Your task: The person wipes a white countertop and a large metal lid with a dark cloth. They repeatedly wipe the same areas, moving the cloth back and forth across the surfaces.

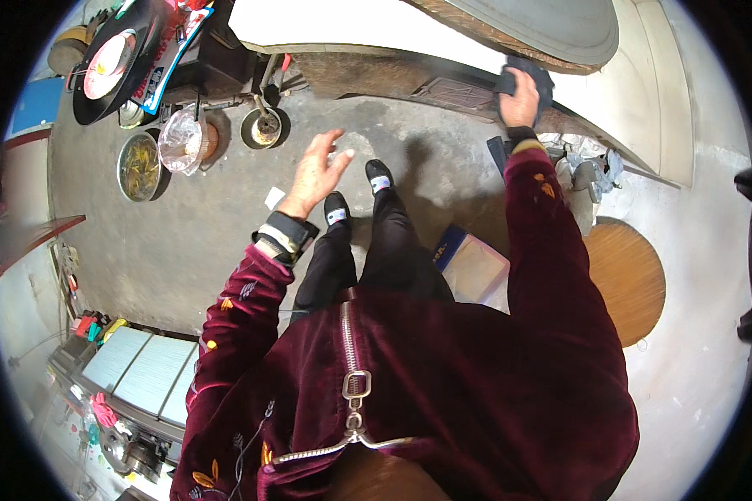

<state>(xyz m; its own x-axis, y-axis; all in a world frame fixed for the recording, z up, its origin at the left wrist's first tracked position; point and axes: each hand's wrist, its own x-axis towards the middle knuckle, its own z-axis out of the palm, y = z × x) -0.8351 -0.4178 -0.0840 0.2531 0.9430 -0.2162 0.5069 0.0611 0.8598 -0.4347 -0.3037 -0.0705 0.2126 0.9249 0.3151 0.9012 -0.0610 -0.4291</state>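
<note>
My right hand (521,100) grips a bunched dark cloth (544,84) at the front edge of a white countertop (338,25). Just beyond it, a large grey round lid (539,25) rests over a brown woven rim (576,67) on the counter. My left hand (316,172) hangs in the air over the concrete floor (213,250), fingers apart and nothing in it. A dark band with a light strap circles the left wrist.
At the upper left are a black wok (91,113), a metal basin of greens (139,168), a bag-lined bucket (182,141) and a small pot (263,128). A package (476,269) lies by my legs; a round wooden board (626,282) leans right, below plastic bags (592,169).
</note>
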